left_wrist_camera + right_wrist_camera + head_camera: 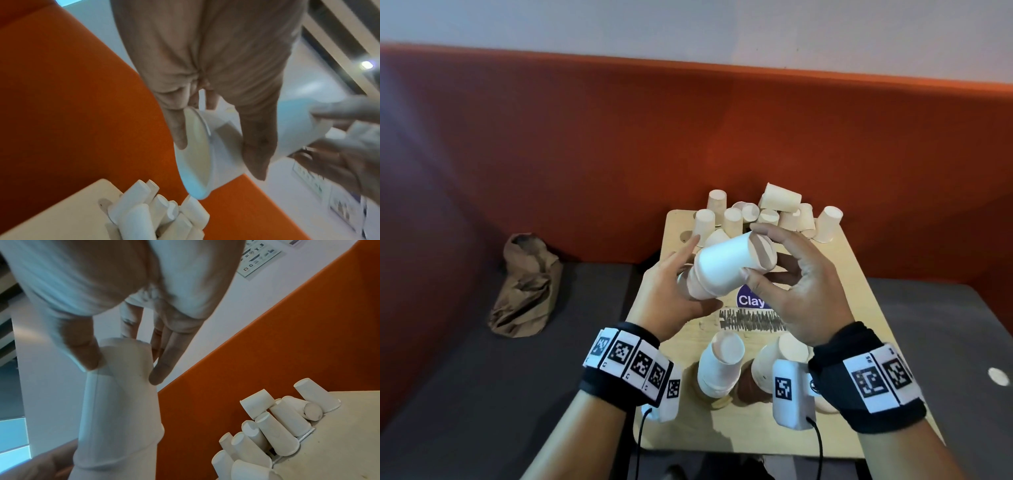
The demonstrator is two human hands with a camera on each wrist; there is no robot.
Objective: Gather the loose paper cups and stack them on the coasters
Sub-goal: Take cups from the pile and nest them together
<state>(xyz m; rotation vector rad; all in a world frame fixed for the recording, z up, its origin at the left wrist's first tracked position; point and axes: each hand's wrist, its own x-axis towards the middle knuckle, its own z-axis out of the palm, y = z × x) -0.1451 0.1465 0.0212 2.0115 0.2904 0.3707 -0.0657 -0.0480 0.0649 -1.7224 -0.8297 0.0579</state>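
Above the middle of the wooden table, both hands hold a short stack of nested white paper cups lying sideways. My left hand grips its rim end, thumb underneath. My right hand pinches the base end of the outer cup between thumb and fingers. The left wrist view shows the open rim between the left thumb and fingers. In the right wrist view, the outer cup sits over the inner one. Loose cups are heaped at the far end. Two cup stacks stand on brown coasters near me.
An orange padded bench back runs behind the table. A crumpled brown paper bag lies on the grey seat to the left. A purple "Clay" sticker and dark scribble mark the tabletop under the hands.
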